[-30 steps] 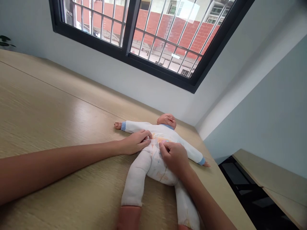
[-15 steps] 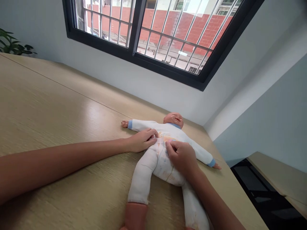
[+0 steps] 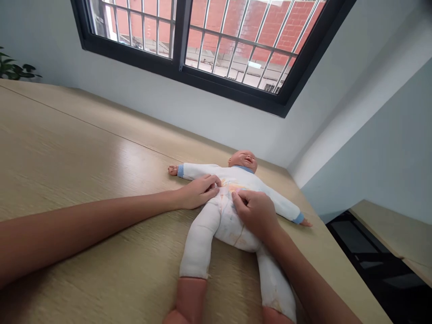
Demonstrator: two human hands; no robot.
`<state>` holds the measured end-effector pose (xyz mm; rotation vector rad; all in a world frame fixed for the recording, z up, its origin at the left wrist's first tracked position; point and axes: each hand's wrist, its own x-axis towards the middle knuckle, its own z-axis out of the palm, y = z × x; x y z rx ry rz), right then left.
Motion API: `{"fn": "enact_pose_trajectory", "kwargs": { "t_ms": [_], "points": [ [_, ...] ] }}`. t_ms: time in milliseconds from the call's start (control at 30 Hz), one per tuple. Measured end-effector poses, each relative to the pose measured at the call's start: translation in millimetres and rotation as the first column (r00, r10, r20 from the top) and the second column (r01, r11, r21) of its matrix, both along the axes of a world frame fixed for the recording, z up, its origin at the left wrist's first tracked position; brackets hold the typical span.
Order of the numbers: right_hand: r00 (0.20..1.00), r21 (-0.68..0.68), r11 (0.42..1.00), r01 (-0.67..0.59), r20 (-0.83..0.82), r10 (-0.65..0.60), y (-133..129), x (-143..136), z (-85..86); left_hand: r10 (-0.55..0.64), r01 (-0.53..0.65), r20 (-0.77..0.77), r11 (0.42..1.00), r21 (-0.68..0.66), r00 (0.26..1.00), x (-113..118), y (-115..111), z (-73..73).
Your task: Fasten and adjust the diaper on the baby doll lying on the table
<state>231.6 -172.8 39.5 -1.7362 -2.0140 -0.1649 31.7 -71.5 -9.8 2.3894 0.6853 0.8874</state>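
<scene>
A baby doll (image 3: 243, 159) lies on its back with arms spread, in a white top (image 3: 283, 204) with blue cuffs and collar. Around its hips is a white diaper (image 3: 232, 227) with faint coloured marks. At the diaper's waist on the left, the fingers of my left hand (image 3: 203, 191) are closed on the waist edge. My right hand (image 3: 254, 210) pinches the same waist edge just right of the middle. The doll's white cloth legs (image 3: 199, 238) point towards me, apart, ending in reddish-brown lower parts.
The doll rests on a light wooden table (image 3: 84, 148) against a wall. Above is a dark-framed window (image 3: 232, 96) with metal bars. A green plant (image 3: 15, 69) stands at the far left. Beyond the table's right edge are a black glossy surface (image 3: 378, 261) and a wooden board (image 3: 394, 229).
The whole view has shifted slightly, so the window and doll sit a little higher. Both hands keep nearly the same place at the diaper's waist.
</scene>
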Motion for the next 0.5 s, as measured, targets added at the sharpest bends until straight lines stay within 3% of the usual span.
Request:
{"fn": "enact_pose_trajectory", "kwargs": {
  "t_ms": [500],
  "points": [
    [0.998, 0.008, 1.000, -0.029, -0.053, 0.030, -1.9, -0.6, 1.0, -0.010, 0.010, 0.002, 1.000, -0.003, 1.000, -1.2, -0.3, 2.9]
  ]
}}
